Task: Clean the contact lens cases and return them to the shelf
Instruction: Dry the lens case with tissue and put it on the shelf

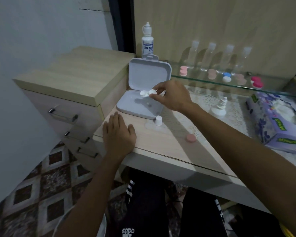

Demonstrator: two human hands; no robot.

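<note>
- The person sat at the desk, and the right hand pinched a white contact lens case between thumb and fingertips, held just above the tray of an open white box standing near the desk's back left corner.
- The left hand lay flat on the desk's left front edge, fingers straight and slightly spread, holding nothing.
- The case's long axis ran roughly left to right, parallel to the desk's back edge; its free cup pointed left, away from the gripping hand. Whether both caps were on, I could not tell.
- By my reading, the cleaning step was in hand: a solution bottle stood behind the box, and a small white cap sat by the box's front edge.
- A loose pink cap lay toward the desk's front edge.
- Several other cases sat on the glass shelf along the back.
- Next, I judged, the case needed a steady grip and lifting clear of the upright lid before travelling right to the shelf.
</note>
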